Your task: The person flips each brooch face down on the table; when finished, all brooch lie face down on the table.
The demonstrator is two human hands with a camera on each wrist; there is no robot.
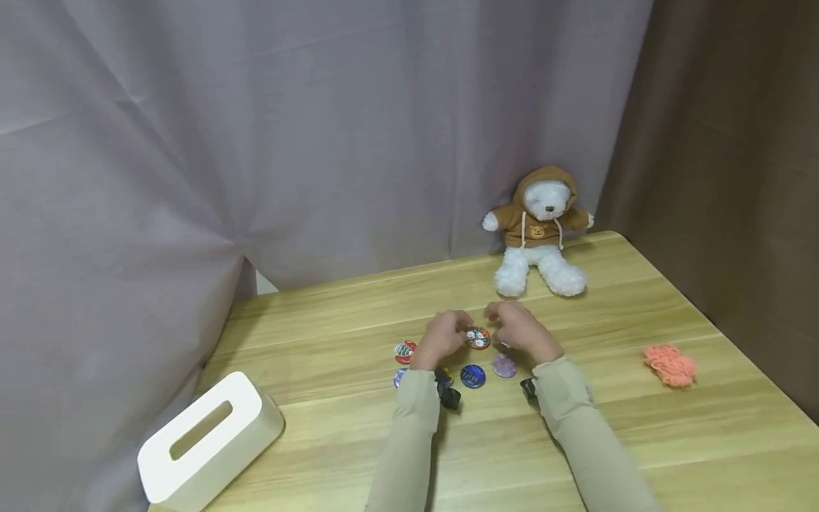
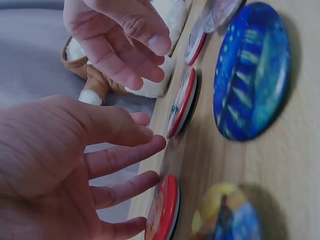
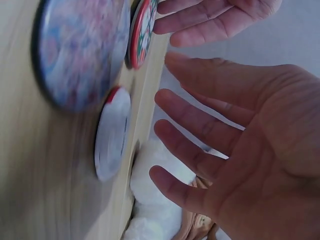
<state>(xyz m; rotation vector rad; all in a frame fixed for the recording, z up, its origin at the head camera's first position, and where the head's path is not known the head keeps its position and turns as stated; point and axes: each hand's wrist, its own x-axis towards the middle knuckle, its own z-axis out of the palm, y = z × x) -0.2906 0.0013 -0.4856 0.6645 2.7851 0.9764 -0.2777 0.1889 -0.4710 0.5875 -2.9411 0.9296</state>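
Observation:
Round button badges lie in two rows on the wooden table. My left hand [image 1: 443, 334] hovers with spread fingers just left of a red-rimmed badge [image 1: 478, 338], holding nothing. On that badge's other side, my right hand [image 1: 520, 331] is also relaxed and holds nothing. A white badge with a red edge [image 3: 112, 135] lies near the right fingertips, mostly hidden in the head view. Beneath the left fingers is a red badge [image 2: 165, 207]. The nearer row has a blue badge [image 1: 473, 376], a pale purple badge [image 1: 504, 366], a yellow-and-blue badge [image 2: 227, 215] and a bluish badge [image 1: 399, 377].
A white teddy bear in a brown hoodie [image 1: 540, 231] sits at the table's back edge. Coral yarn [image 1: 670, 365] lies to the right. At the front left stands a white tissue box cover [image 1: 211, 441]. Grey curtains hang behind the table.

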